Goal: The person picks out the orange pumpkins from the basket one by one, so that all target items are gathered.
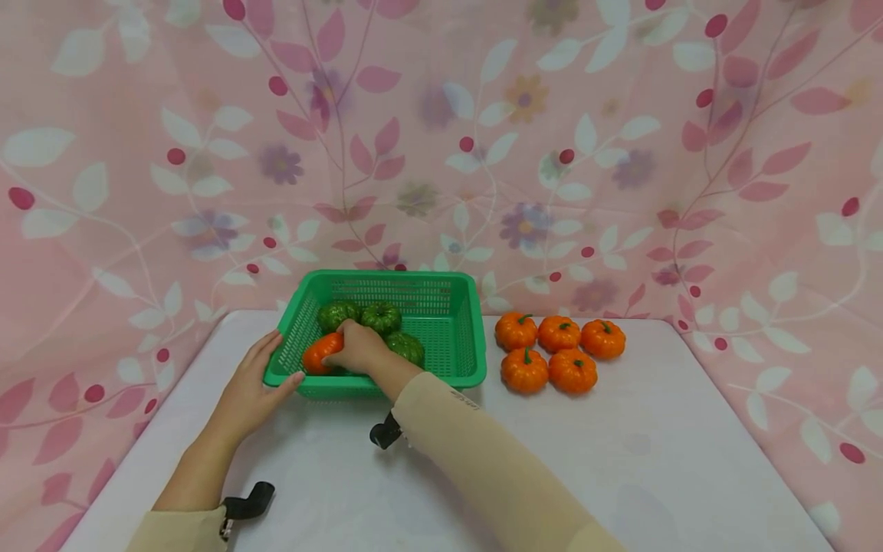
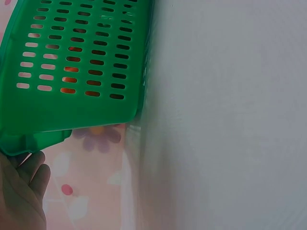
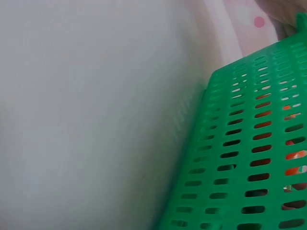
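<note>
A green plastic basket [image 1: 476,330] with slotted walls stands on the table. At its front left corner my left hand [image 1: 244,395] holds the rim, thumb over the front edge and fingers along the left side; the left wrist view shows those fingers [image 2: 40,181] close under the rim. Inside the basket, my right hand [image 1: 362,349] grips a small orange pumpkin [image 1: 317,356] at the front left. Green pumpkins [image 1: 381,317] lie behind and to the right of it, one partly hidden by the right hand. Through the slots in the right wrist view, bits of orange show.
Several orange pumpkins [image 1: 524,370] with green stems sit in two rows right of the basket. The white table [image 1: 621,452] meets a pink floral cloth [image 1: 441,153] behind. Dark wrist-camera mounts [image 1: 250,501] stick out from both sleeves.
</note>
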